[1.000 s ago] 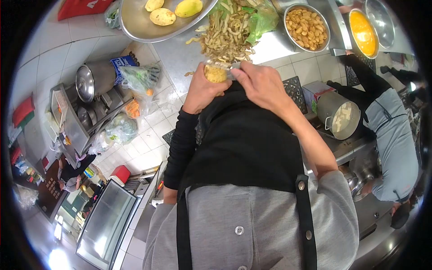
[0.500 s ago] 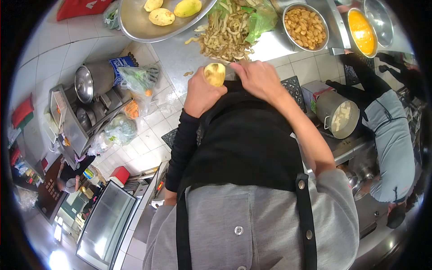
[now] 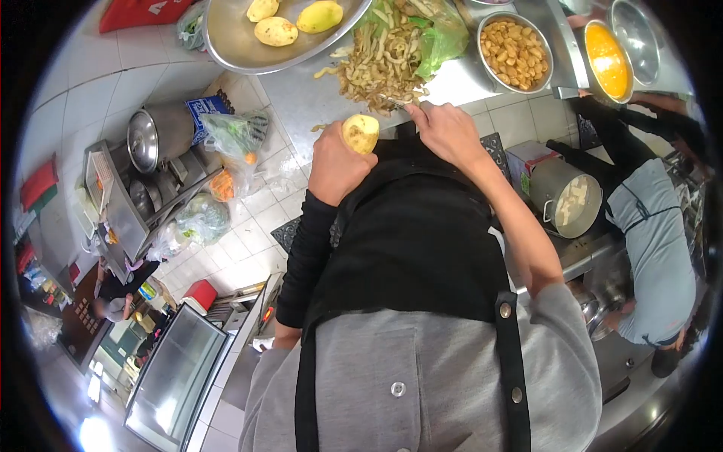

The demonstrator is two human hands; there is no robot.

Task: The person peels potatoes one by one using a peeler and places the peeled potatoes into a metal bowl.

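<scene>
My left hand [image 3: 335, 166] is closed around a partly peeled potato [image 3: 361, 134], pale yellow with brown patches of skin. To its right, my right hand [image 3: 448, 134] grips a thin metal-bladed peeling tool [image 3: 392, 100]; its handle is hidden in the fingers, and I cannot tell whether it is a peeler or a knife. The blade is apart from the potato, close to a heap of peelings [image 3: 384, 64] on the metal table [image 3: 297, 98]. Several yellow potatoes [image 3: 276, 32] lie in a large steel bowl [image 3: 248, 66] at the far left.
Right of the peelings are a green plastic bag [image 3: 440, 45] and a bowl of brown pieces [image 3: 516, 53]. Farther right stand a bowl of orange liquid [image 3: 605, 56] and a large pot [image 3: 553, 192]. A co-worker [image 3: 651, 248] bends over at the right. Bagged vegetables [image 3: 203, 218] are at the left.
My right hand has moved right with the tool, away from the potato. The potato has turned slightly in my left hand, which has shifted a little down.
</scene>
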